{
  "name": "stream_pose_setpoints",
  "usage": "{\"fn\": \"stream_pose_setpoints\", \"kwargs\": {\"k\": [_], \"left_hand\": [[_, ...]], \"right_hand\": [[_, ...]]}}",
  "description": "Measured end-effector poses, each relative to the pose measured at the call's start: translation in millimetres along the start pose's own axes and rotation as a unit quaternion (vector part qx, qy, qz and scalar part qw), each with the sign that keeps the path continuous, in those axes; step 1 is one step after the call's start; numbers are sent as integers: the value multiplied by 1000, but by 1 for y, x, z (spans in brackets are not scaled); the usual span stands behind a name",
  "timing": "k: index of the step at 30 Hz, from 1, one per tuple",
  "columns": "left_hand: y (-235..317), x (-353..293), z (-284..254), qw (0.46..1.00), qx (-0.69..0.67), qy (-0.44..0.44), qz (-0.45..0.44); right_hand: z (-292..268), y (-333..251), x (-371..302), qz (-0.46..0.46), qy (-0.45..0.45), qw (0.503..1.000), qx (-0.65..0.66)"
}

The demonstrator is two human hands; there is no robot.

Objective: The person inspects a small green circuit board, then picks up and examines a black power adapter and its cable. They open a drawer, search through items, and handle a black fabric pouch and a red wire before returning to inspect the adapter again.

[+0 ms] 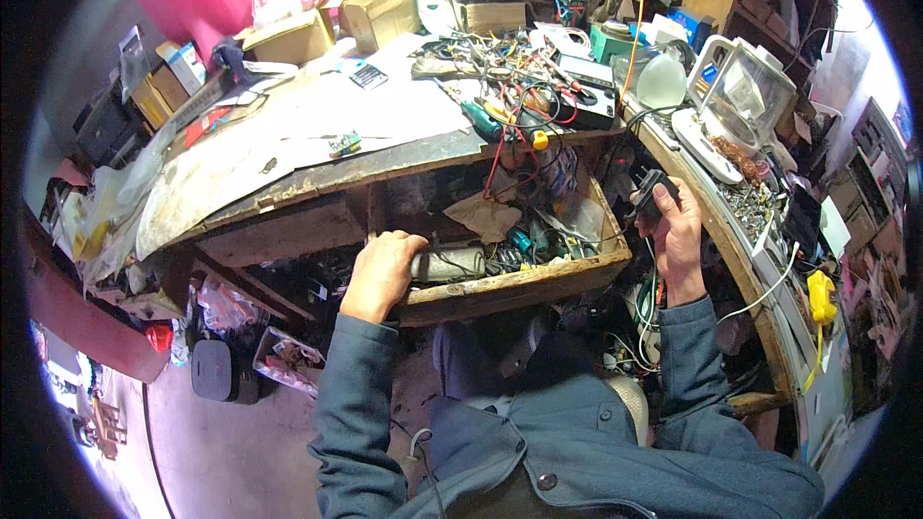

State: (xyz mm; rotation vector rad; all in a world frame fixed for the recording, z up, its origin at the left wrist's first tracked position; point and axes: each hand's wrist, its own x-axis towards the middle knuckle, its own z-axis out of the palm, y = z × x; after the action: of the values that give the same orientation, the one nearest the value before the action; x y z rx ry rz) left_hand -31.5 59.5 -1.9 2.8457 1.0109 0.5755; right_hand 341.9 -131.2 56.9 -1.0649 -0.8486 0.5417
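Observation:
An open wooden drawer (pixel 519 285) juts out from under the workbench, filled with cables and small parts. My left hand (pixel 380 274) is closed over the left end of its front edge, fingertips curled inward and partly hidden. Beside those fingers lies a pale cylinder (pixel 450 263). A brown paper-like piece (pixel 486 216) rests farther back among the contents. Off the drawer's right end, my right hand (pixel 676 231) is raised, gripping a black power adapter (pixel 654 188) with metal prongs pointing up and away. The thumb presses on its near side.
On the workbench (pixel 279 159) are a small green circuit board (pixel 344 144), tangled wires (pixel 500 67) and a dark boxed meter (pixel 588 101). The right-hand bench (pixel 716 187) carries a clear-sided case (pixel 750 86) and loose parts. A yellow plug (pixel 822 296) hangs over its side.

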Motion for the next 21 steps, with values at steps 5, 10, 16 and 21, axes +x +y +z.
{"fn": "stream_pose_setpoints", "kwargs": {"k": [5, 10, 16, 21], "left_hand": [[9, 8, -3, 999, -42, -10, -21], [27, 38, 17, 995, -6, -40, -88], [33, 56, 36, 993, -19, -84, -76], [35, 55, 37, 996, -3, -52, -69]], "right_hand": [[6, 2, -6, 27, -11, 999, -15], [1, 17, -4, 28, -19, 999, -37], [8, 31, -5, 11, -21, 997, -76], [4, 28, -8, 28, 0, 996, -83]]}}
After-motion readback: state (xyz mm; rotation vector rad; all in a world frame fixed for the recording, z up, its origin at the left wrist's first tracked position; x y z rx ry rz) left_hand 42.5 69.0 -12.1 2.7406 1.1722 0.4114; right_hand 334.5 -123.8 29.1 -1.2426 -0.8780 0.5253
